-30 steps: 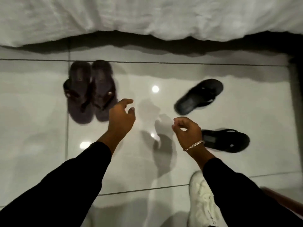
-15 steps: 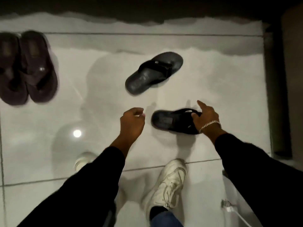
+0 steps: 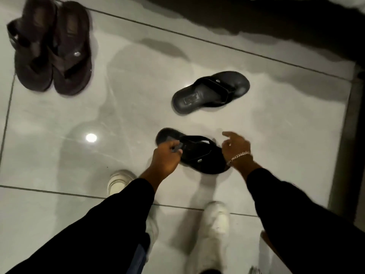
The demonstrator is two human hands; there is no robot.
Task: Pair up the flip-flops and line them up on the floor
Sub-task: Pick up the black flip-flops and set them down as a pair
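left hand [image 3: 166, 157] grip pinches the near black flip-flop [image 3: 199, 155]'s strap; right hand [image 3: 236, 148] spread loose above it.

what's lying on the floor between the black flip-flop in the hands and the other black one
Nothing visible. Only bare glossy tile separates the near black flip-flop, pinched at its strap by the left hand, from the far black flip-flop. The right hand hovers open over its toe end.

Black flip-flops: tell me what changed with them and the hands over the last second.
The left hand came down onto the near black flip-flop and now grips its strap; half a second ago the right hand touched its toe end and now hovers open beside it. The far black flip-flop and the brown pair lie as before.
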